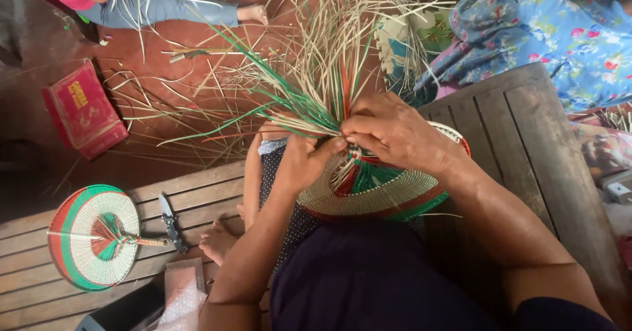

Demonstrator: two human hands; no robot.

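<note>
A half-woven fan point(378, 193), cream with red and green bands, is held over the lap at the middle of the view. The left hand point(304, 163) is closed on its rim, with the thumb pressed against the weave. The right hand point(394, 132) is curled over the top, its fingertips pinching the loose straw strands point(316, 74) that are fanned out far and to the left. A finished fan point(92, 235) is laid flat on the wooden surface point(197, 196) at near left, with a folding knife point(170, 222) just beside it. A red box point(82, 110) is seen on the floor at far left.
</note>
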